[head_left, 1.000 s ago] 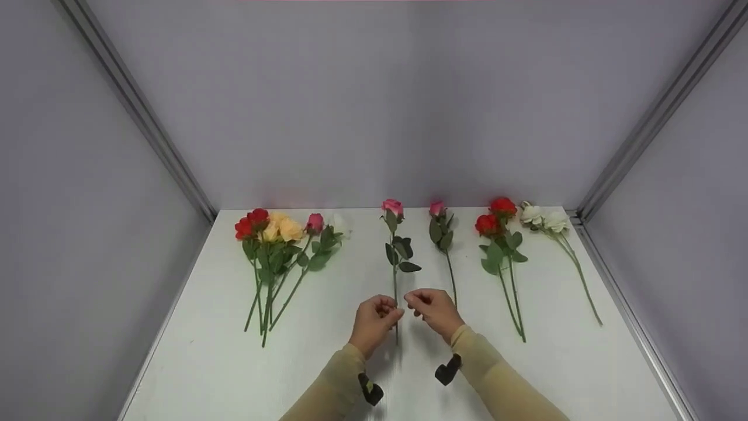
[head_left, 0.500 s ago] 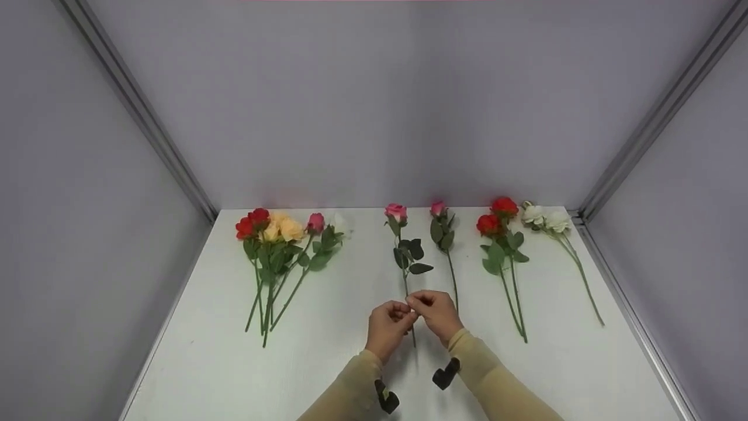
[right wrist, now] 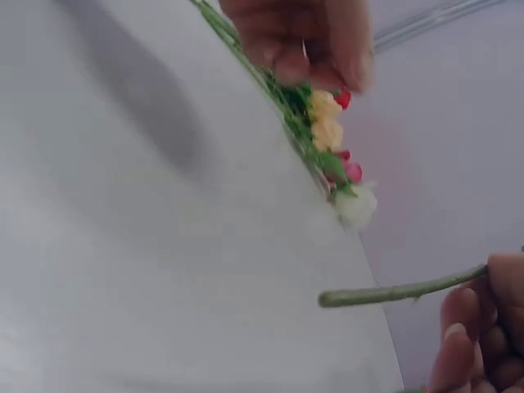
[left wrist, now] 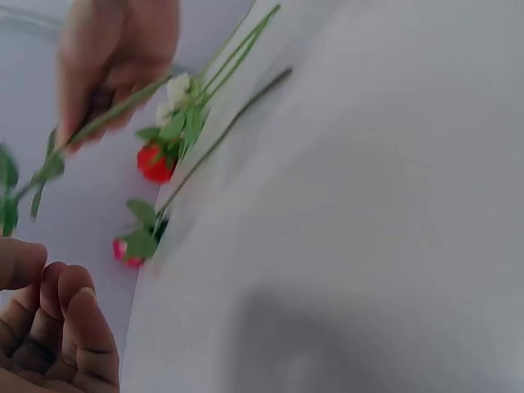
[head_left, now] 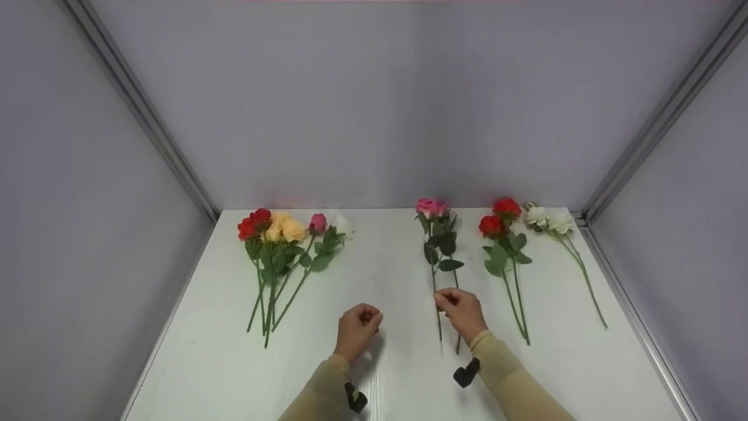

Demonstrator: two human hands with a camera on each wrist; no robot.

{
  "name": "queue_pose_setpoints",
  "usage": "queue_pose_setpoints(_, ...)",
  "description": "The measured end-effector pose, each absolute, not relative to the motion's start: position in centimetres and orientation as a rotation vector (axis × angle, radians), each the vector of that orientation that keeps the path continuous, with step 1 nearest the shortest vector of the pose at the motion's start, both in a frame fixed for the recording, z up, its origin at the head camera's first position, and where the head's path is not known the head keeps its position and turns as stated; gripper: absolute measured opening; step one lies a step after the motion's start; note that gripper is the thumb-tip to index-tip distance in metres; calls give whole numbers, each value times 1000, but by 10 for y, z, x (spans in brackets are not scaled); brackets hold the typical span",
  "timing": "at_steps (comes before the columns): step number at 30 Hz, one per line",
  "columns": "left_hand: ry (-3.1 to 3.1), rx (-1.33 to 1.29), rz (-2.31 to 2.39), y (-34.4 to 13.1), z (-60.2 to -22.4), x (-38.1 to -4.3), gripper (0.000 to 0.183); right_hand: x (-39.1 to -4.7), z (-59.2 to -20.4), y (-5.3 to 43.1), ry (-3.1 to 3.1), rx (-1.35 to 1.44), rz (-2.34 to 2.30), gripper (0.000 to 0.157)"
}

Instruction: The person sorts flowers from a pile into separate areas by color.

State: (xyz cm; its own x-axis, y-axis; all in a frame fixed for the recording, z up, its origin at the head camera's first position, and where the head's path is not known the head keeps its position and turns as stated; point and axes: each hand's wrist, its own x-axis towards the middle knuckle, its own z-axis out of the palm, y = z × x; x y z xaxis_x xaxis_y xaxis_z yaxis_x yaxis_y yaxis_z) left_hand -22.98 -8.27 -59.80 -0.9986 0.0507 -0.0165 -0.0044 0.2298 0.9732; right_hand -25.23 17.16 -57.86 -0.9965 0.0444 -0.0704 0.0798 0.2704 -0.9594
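My right hand point(head_left: 463, 310) pinches the green stem point(right wrist: 401, 292) of a pink rose point(head_left: 427, 206) between thumb and fingers, above the table. In the head view the rose overlaps a second pink rose point(head_left: 441, 207), whose lower stem point(head_left: 459, 345) shows beneath the hand. The left wrist view shows that second rose point(left wrist: 128, 250) lying on the table, apart from the held stem. My left hand point(head_left: 358, 330) hovers left of centre, fingers loosely curled, with nothing between thumb and fingertips point(left wrist: 78, 282).
On the left of the white table point(head_left: 234, 386) lie red roses point(head_left: 255, 223), yellow roses point(head_left: 284, 228), a pink rose point(head_left: 317, 223) and a white flower point(head_left: 342, 225). Two red roses point(head_left: 492, 225) and white flowers point(head_left: 549, 221) lie at the right. Grey walls point(head_left: 362, 105) enclose the table.
The pink rose has passed from my left hand to my right hand and moved right beside the second pink rose. My left hand has let go and drawn back to the left.
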Motion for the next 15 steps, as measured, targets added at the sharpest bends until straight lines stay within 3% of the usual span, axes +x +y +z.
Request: queue_pose_setpoints(15,3069,-325,1574,-229,-590,-255,5,-247,-606,218,2699,291,-1663,24)
